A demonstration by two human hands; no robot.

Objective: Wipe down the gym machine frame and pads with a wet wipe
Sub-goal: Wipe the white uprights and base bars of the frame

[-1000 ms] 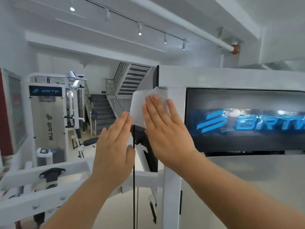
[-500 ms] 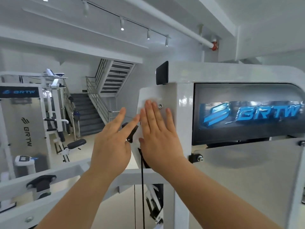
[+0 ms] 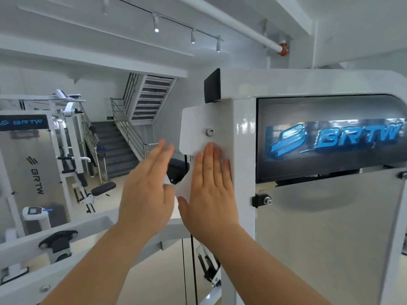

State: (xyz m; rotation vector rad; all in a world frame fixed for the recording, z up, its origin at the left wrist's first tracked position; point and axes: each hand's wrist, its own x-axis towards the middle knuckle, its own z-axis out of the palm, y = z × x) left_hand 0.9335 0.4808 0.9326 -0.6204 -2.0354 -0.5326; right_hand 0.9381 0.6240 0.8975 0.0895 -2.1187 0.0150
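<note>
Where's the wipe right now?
Head view, centre: the wet wipe is pressed flat under the right hand against the white frame upright, just below the bolt, its loose edge showing beside the left hand.

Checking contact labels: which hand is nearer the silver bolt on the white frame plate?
Right. The right hand lies flat against the frame, fingertips just below the bolt. The left hand is off to the bolt's lower left, beside the frame.
</note>
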